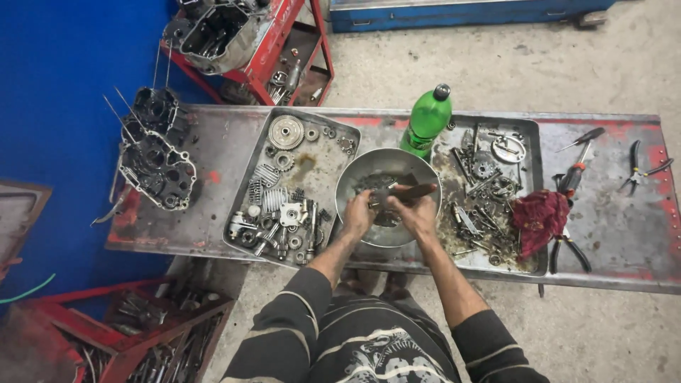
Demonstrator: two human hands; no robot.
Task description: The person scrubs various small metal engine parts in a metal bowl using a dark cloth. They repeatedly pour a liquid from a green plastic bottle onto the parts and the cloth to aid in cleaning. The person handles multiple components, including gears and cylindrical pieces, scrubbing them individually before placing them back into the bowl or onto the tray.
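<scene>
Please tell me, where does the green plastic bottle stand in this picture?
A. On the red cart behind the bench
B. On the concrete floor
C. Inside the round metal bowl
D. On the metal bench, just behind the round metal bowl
D. The green plastic bottle stands upright on the metal bench, just behind the round metal bowl, at the near corner of the right-hand parts tray.
</scene>
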